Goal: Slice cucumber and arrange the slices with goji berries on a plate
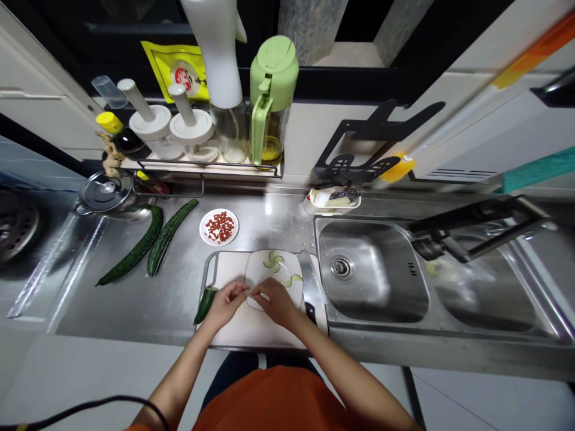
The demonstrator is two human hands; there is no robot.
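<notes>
My left hand [228,300] and my right hand [275,301] meet over the near left edge of a white plate [252,270], fingertips pinched together. Between them is a small pale piece that looks like a thin cucumber slice [248,293], mostly hidden by the fingers. Curled green cucumber slices [273,261] lie on the plate. The plate rests on a cutting board [233,330]. A cut cucumber piece [205,306] lies at the board's left edge, beside my left hand. Right of the plate is a knife [313,281], its black handle toward me.
Two whole cucumbers [168,239] lie at left, near a lidded pot [106,193]. A small dish of red pieces [219,227] sits behind the board. A steel sink [372,269] with a faucet [467,230] is at right. A shelf behind holds a green oil bottle [273,90] and jars.
</notes>
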